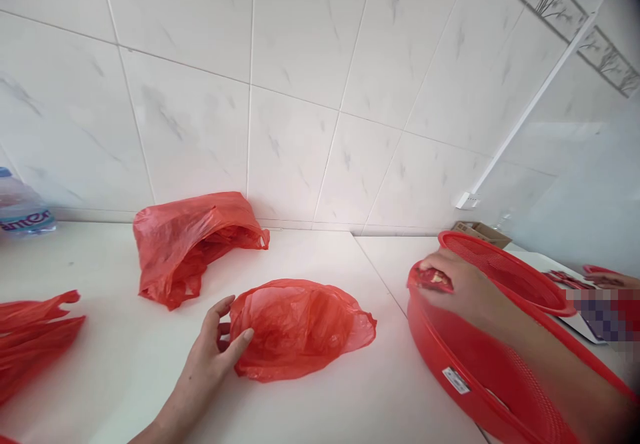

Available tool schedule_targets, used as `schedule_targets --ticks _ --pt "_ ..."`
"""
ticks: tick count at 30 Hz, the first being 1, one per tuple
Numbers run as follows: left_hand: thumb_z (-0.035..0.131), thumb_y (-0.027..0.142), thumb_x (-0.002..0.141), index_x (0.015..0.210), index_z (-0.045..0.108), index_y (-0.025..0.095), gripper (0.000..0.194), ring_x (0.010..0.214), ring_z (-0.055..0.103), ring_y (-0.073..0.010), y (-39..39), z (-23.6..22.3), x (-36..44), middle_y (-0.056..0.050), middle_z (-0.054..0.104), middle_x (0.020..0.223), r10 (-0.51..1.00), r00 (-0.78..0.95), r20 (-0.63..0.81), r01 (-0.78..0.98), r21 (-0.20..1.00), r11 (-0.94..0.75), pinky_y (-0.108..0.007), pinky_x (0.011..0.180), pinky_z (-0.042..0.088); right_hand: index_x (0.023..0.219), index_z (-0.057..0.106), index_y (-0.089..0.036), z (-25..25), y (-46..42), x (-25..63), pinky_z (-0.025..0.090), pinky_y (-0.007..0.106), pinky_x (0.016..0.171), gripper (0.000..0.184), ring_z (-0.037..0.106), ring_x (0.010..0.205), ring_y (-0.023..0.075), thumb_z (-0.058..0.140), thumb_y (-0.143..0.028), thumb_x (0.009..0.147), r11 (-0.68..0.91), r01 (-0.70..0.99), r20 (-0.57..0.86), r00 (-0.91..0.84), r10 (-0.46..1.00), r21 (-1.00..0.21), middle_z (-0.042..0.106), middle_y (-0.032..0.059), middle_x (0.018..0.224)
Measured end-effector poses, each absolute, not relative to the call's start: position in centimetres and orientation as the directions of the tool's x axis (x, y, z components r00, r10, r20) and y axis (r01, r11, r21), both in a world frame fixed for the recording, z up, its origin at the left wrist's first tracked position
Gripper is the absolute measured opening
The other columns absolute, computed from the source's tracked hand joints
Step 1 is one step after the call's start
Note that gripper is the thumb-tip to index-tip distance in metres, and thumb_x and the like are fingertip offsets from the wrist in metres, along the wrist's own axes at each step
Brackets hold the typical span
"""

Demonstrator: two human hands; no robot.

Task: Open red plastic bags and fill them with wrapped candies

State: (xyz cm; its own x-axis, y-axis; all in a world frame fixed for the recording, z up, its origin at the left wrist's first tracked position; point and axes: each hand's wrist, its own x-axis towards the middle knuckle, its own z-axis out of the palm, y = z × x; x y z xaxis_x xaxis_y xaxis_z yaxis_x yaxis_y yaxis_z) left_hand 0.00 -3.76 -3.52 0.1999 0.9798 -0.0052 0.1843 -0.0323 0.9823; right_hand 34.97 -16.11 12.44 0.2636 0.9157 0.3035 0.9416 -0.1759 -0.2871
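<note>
A red plastic bag (300,337) lies with its mouth spread open on the white tabletop. My left hand (215,344) holds its left rim, thumb on the near side and fingers curled behind the edge. Over the far left rim of a large red plastic basket (435,357), my right hand (445,284) is closed around a small red thing with yellowish bits (434,277); its exact kind is too unclear to name. My right forearm crosses above the basket and hides part of its inside.
Another red plastic bag (195,237) slumps against the tiled wall, and more red bags (35,337) lie at the left edge. A water bottle (23,207) stands far left. Behind the basket are a red sieve (505,271), a cardboard box (483,233) and a co-worker's hand (607,279).
</note>
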Motion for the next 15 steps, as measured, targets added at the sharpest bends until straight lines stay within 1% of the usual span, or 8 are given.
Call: schedule_targets --ticks 2,3,5,7,9,11,14,15 --pt "0.059 0.055 0.076 0.134 0.031 0.026 0.071 0.096 0.064 -0.0271 -3.9 -3.3 -0.1 -0.012 0.055 0.123 0.975 0.221 -0.011 0.188 0.982 -0.032 -0.037 0.067 0.058 0.086 0.055 -0.025 12.6 -15.4 31.1 0.043 0.025 0.068 0.012 0.055 0.078 0.0135 0.058 -0.019 0.076 -0.019 0.952 0.241 0.097 0.966 -0.305 0.053 0.0005 0.096" --pt "0.059 0.054 0.076 0.135 0.03 0.026 0.071 0.097 0.063 -0.0268 -3.9 -3.3 -0.2 -0.012 0.054 0.124 0.974 0.228 -0.012 0.187 0.982 -0.032 -0.037 0.068 0.058 0.089 0.056 -0.026 12.2 -14.9 29.0 0.043 0.024 0.065 0.015 0.055 0.076 0.0122 0.059 -0.019 0.076 0.048 0.952 0.208 0.016 0.978 -0.301 0.052 -0.0002 0.099" --pt "0.059 0.054 0.076 0.135 0.03 0.026 0.071 0.096 0.063 -0.0259 -3.9 -3.4 -0.1 -0.012 0.052 0.126 0.974 0.228 -0.009 0.187 0.982 -0.034 -0.036 0.068 0.058 0.091 0.057 -0.026 10.6 -13.3 25.3 0.041 0.021 0.061 0.024 0.053 0.073 0.0095 0.061 -0.012 0.072 0.172 0.943 0.136 -0.138 0.981 -0.284 0.05 -0.0018 0.098" --pt "0.059 0.054 0.076 0.134 0.03 0.026 0.071 0.092 0.063 -0.0245 -3.8 -3.5 -0.1 -0.011 0.052 0.126 0.975 0.222 0.005 0.185 0.982 -0.047 -0.036 0.067 0.058 0.088 0.057 -0.024 8.4 -11.1 22.6 0.037 0.02 0.057 0.025 0.05 0.069 0.0088 0.065 -0.011 0.068 0.262 0.936 0.082 -0.25 0.965 -0.236 0.049 -0.0015 0.094" --pt "0.059 0.054 0.075 0.133 0.032 0.026 0.069 0.088 0.063 -0.0226 -3.8 -3.8 0.1 -0.011 0.052 0.126 0.979 0.202 0.038 0.179 0.981 -0.075 -0.035 0.066 0.057 0.086 0.059 -0.023 6.4 -8.7 21.1 0.033 0.02 0.051 0.022 0.047 0.064 0.0086 0.065 -0.012 0.068 0.291 0.939 0.027 -0.291 0.956 -0.183 0.05 -0.0007 0.091" --pt "0.059 0.054 0.076 0.131 0.033 0.025 0.068 0.086 0.062 -0.0212 -3.6 -4.0 0.1 -0.01 0.051 0.126 0.979 0.191 0.066 0.172 0.98 -0.099 -0.035 0.067 0.057 0.094 0.061 -0.024 5.2 -7.0 20.5 0.034 0.022 0.052 0.028 0.05 0.068 0.011 0.067 -0.016 0.068 0.291 0.941 -0.014 -0.298 0.955 -0.171 0.052 0.0009 0.095" --pt "0.057 0.053 0.078 0.131 0.031 0.026 0.065 0.089 0.061 -0.0208 -3.4 -4.3 0.0 -0.009 0.048 0.127 0.97 0.235 0.065 0.156 0.982 -0.104 -0.034 0.069 0.057 0.116 0.057 -0.03 5.9 -6.8 21.1 0.043 0.025 0.067 0.055 0.056 0.089 0.0174 0.072 -0.022 0.065 0.264 0.932 0.004 -0.272 0.962 -0.249 0.055 0.002 0.108" --pt "0.056 0.052 0.079 0.131 0.031 0.027 0.063 0.09 0.06 -0.0208 -3.4 -4.3 0.0 -0.009 0.047 0.128 0.965 0.255 0.06 0.15 0.984 -0.101 -0.034 0.069 0.057 0.12 0.055 -0.032 6.7 -7.5 21.7 0.044 0.026 0.074 0.056 0.056 0.094 0.018 0.07 -0.023 0.066 0.243 0.928 0.036 -0.243 0.969 -0.282 0.055 0.0012 0.111"
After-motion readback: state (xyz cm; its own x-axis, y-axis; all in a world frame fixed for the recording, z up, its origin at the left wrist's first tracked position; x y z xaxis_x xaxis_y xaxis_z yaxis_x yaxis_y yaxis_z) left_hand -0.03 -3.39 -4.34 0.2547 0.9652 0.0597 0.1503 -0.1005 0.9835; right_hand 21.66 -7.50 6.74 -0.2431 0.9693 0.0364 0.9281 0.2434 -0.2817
